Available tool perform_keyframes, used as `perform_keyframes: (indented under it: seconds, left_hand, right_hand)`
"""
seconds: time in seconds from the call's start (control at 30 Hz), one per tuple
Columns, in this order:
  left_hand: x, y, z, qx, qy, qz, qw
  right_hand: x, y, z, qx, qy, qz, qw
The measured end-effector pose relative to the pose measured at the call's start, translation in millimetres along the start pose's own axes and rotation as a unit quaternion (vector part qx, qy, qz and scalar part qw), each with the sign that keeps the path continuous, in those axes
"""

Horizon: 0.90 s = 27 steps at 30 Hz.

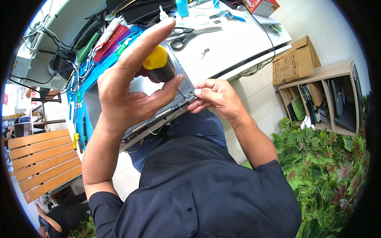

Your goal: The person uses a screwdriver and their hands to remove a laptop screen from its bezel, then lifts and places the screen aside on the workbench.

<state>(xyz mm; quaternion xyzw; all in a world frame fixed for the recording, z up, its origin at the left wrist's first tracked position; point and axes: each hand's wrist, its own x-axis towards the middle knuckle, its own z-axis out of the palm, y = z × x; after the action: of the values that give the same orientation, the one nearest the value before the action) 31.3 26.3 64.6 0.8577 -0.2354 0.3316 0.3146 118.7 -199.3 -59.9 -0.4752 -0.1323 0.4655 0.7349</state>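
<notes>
The chunky rounded screwdriver handle (158,64) is yellow on top and black below. Beneath it, the flat rectangular panel (143,85) is grey with a dark edge. The smooth tabletop (234,47) is plain white. On its far side, the metal scissors (186,38) pair black loops with grey blades; a plastic bottle (182,8) is light blue, a cardboard carton (260,7) mostly red. To the right, leafy plants (313,158) mix green with reddish patches. At left, the slatted wooden bench (45,158) is orange-brown. The short-sleeved shirt (226,186) is plain black.
</notes>
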Motion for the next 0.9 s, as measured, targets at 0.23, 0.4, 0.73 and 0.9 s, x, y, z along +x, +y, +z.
perform_keyframes:
  seconds: [0.23,0.4,0.73,0.9]
  left_hand:
    - [-1,0,1,-0.001,0.010,-0.012,1.000]
    - [-2,0,1,0.008,0.013,-0.026,1.000]
    - [1,17,1,0.118,0.035,-0.007,0.992]
    - [6,18,-2,0.087,-0.005,0.022,0.996]
  right_hand:
    - [0,1,0,-0.003,-0.003,-0.005,1.000]
    - [0,2,0,-0.008,-0.001,-0.005,1.000]
    - [-1,2,2,0.015,0.001,-0.009,1.000]
    - [-1,2,2,0.027,0.000,-0.010,1.000]
